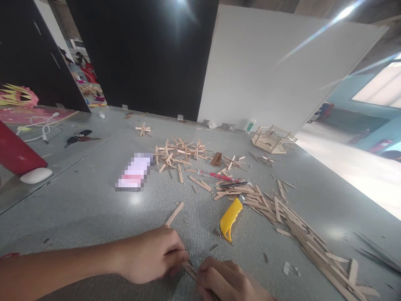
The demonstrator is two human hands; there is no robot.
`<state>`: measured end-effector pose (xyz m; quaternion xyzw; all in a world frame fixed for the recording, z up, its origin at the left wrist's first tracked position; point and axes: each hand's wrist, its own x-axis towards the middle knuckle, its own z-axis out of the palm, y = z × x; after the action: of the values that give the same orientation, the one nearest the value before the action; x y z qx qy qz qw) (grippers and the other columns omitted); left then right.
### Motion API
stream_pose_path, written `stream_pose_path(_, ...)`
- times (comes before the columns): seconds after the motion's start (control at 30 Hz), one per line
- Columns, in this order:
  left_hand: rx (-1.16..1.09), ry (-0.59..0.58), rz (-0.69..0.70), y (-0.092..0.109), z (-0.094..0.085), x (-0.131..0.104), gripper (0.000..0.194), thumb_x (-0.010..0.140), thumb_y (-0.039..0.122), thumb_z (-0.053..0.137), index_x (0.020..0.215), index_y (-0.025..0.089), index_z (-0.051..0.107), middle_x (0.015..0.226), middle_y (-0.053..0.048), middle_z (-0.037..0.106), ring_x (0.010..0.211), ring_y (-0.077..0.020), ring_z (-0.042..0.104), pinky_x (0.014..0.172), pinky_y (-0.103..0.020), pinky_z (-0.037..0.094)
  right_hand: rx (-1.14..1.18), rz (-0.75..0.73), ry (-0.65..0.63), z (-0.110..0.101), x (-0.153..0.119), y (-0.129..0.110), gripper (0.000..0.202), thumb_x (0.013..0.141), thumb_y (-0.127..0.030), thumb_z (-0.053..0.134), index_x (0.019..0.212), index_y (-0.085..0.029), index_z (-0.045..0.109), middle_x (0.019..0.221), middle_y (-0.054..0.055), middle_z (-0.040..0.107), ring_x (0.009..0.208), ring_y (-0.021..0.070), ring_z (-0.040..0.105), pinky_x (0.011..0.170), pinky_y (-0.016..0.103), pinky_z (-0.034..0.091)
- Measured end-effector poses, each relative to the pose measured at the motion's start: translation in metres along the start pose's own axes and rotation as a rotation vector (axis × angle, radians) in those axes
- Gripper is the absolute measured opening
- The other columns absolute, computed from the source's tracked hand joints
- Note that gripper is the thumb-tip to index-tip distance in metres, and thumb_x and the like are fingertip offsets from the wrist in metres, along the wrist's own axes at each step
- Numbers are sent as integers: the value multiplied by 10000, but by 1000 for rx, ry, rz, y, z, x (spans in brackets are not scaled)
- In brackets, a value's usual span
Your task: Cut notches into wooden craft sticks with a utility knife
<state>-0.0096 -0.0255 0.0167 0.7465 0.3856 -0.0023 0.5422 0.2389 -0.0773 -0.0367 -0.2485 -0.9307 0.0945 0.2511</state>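
Low in the view, my left hand (156, 253) is closed on one end of a wooden craft stick (190, 271). My right hand (224, 280) grips the other end, so only a short middle stretch of it shows between the fingers. Another craft stick (174, 214) pokes out just beyond my left hand; whether the hand touches it I cannot tell. To the upper right of my hands lies a yellow utility knife (231, 219) on the grey tabletop (103, 217).
Beyond the knife spreads a long pile of craft sticks (294, 221), with a red pen (216, 175) and a black pen (234, 184). Small stick assemblies (180, 150) stand farther back. A stick frame (274, 140) sits near the white panel (275, 67). A red cylinder (19, 150) is at left.
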Motion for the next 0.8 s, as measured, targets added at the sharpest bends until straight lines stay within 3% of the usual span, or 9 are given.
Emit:
stream_pose_path(0.57, 15, 4, 9, -3, 1, 1, 374, 1015, 309, 462, 656, 207, 492, 507, 53, 426, 490, -122, 404, 485, -249, 314, 3, 7, 38, -3, 6, -3, 326, 1185, -291, 259, 993, -206, 509, 798, -25, 678, 606, 77, 651, 626, 182, 476)
stream_pose_path(0.8, 12, -20, -27, 1, 0, 0, 375, 1012, 301, 461, 650, 209, 490, 496, 57, 427, 478, -118, 406, 478, -241, 313, 13, -4, 26, -1, 5, -2, 350, 1180, -244, 243, 951, -206, 505, 802, -21, 661, 596, 76, 618, 601, 185, 465)
